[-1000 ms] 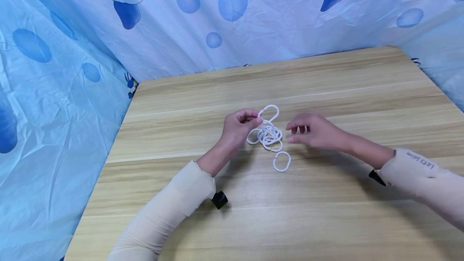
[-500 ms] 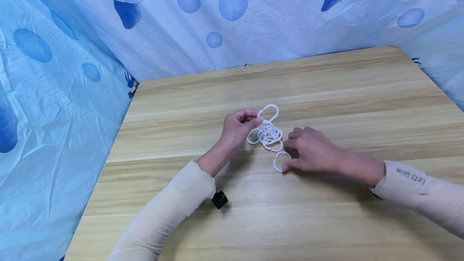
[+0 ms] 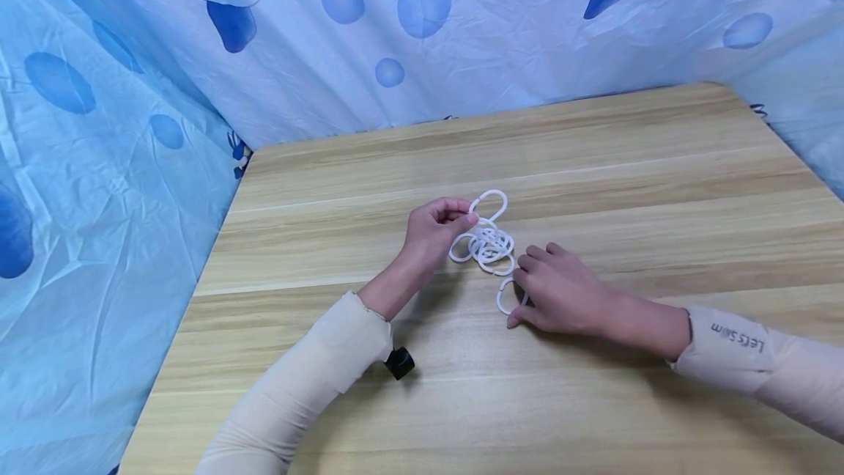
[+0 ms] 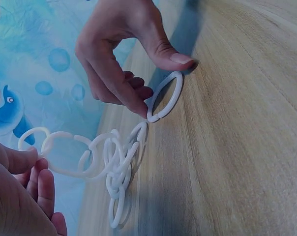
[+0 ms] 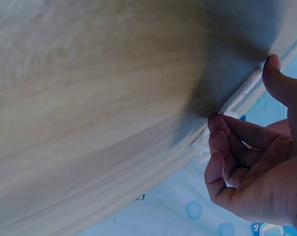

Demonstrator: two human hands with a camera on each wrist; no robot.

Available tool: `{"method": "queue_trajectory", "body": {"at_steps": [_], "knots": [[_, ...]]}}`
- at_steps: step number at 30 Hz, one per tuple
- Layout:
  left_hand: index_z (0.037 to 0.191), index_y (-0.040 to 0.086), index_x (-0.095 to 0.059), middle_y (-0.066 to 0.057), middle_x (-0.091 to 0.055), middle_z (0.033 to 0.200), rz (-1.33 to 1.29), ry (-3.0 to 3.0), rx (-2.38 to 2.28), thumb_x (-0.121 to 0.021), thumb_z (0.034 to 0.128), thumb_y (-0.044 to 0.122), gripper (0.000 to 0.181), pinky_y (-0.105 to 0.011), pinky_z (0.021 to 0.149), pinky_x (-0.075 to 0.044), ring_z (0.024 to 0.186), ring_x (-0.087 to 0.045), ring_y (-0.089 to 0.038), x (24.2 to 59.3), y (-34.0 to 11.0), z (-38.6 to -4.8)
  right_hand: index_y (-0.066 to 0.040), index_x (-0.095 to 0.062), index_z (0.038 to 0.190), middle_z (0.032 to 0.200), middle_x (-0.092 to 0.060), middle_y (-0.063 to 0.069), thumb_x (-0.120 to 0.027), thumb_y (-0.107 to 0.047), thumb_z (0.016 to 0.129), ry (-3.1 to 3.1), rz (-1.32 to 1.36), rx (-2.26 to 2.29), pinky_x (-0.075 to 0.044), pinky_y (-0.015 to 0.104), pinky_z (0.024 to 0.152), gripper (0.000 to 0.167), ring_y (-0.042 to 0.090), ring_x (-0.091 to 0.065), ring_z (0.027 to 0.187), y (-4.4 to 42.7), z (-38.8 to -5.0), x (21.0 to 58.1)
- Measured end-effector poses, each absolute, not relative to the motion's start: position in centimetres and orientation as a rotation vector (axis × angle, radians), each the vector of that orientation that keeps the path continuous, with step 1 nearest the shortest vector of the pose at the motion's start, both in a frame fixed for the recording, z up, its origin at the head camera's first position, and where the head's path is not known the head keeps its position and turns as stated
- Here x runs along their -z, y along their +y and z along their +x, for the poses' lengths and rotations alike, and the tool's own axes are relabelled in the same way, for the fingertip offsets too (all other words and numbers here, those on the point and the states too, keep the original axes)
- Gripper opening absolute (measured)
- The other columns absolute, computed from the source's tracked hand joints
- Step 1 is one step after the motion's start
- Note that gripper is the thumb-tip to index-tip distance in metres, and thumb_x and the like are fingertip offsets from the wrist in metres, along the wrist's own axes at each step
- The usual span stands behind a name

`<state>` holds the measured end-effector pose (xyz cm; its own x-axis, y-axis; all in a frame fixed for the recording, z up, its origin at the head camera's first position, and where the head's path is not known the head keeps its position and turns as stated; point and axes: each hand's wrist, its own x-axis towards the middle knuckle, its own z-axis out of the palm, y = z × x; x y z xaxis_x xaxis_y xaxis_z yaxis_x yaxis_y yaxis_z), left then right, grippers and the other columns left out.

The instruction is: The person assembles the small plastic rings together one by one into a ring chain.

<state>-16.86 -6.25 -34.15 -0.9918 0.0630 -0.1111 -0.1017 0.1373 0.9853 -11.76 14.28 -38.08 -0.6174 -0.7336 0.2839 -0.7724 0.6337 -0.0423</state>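
Note:
White oval curtain rings, each with a gap, hang together in a linked chain [image 3: 489, 246] bunched on the wooden table. My left hand [image 3: 434, 229] pinches the chain between thumb and fingertips, where its topmost ring [image 3: 506, 205] meets the one below. One loose curtain ring [image 3: 499, 297] lies just in front of the bunch. Over that loose ring sits my right hand [image 3: 563, 292], thumb at its near end and index finger at its far end; the left wrist view shows this ring [image 4: 175, 98] spanned between them. In the head view my right fingers hide part of it.
The wooden table [image 3: 422, 402] spreads around both hands. A blue curtain [image 3: 488, 57] with printed bubbles hangs behind the table and along its left side. A black camera piece [image 3: 399, 363] sits under my left wrist.
My right hand has come down and nearer to me, from beside the bunch onto the loose curtain ring. My left hand keeps its pinch on the chain in the same place.

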Motion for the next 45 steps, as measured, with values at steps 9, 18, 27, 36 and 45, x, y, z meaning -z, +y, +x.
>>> {"method": "queue_trajectory", "body": {"at_steps": [9, 18, 27, 36, 45], "knots": [[0.100, 0.000, -0.069, -0.002, -0.065, 0.081, -0.043, 2.266, -1.979, -0.074, 0.0836, 0.005, 0.018, -0.018, 0.068, -0.046, 0.074, -0.057, -0.009, 34.1, -6.2, -16.9, -0.016, -0.050, 0.067, 0.071, -0.050, -0.001, -0.075, -0.057, 0.072, -2.577, 1.248, -0.218, -0.036, 0.035, 0.059, 0.048, 0.021, -0.048, 0.070, 14.0, -11.7, 38.5], [0.100, 0.000, -0.069, -0.001, -0.065, 0.081, -0.031, 2.263, -1.981, -0.073, 0.0837, 0.005, 0.017, -0.018, 0.067, -0.046, 0.074, -0.058, -0.008, 34.1, -6.2, -16.9, -0.009, -0.057, 0.081, 0.077, -0.052, 0.002, -0.073, -0.052, 0.076, -2.614, 1.247, -0.201, -0.039, 0.036, 0.061, 0.046, 0.022, -0.049, 0.074, 13.7, -11.7, 38.5], [0.099, 0.000, -0.070, -0.001, -0.065, 0.081, -0.033, 2.258, -1.977, -0.073, 0.0842, 0.005, 0.016, -0.020, 0.068, -0.046, 0.074, -0.057, -0.008, 34.1, -6.3, -16.9, -0.007, -0.060, 0.089, 0.079, -0.056, 0.002, -0.070, -0.050, 0.074, -2.595, 1.294, -0.209, -0.038, 0.038, 0.071, 0.047, 0.022, -0.053, 0.076, 13.5, -11.9, 38.2], [0.102, -0.001, -0.069, -0.001, -0.064, 0.082, -0.024, 2.251, -1.970, -0.073, 0.0842, 0.006, 0.019, -0.024, 0.072, -0.048, 0.075, -0.057, -0.009, 34.0, -6.5, -16.8, 0.001, -0.064, 0.109, 0.098, -0.066, 0.011, -0.075, -0.040, 0.075, -2.567, 1.207, -0.469, -0.046, 0.046, 0.083, 0.054, 0.027, -0.060, 0.092, 14.7, -13.3, 35.4], [0.105, -0.004, -0.069, 0.000, -0.065, 0.082, -0.024, 2.228, -1.964, -0.074, 0.0833, 0.006, 0.025, -0.023, 0.073, -0.048, 0.076, -0.057, -0.008, 34.2, -6.4, -16.9, 0.003, -0.066, 0.104, 0.093, -0.066, 0.014, -0.077, -0.028, 0.070, -2.357, 1.124, -0.616, -0.050, 0.046, 0.076, 0.048, 0.030, -0.062, 0.087, 16.6, -15.9, 33.0]]}}
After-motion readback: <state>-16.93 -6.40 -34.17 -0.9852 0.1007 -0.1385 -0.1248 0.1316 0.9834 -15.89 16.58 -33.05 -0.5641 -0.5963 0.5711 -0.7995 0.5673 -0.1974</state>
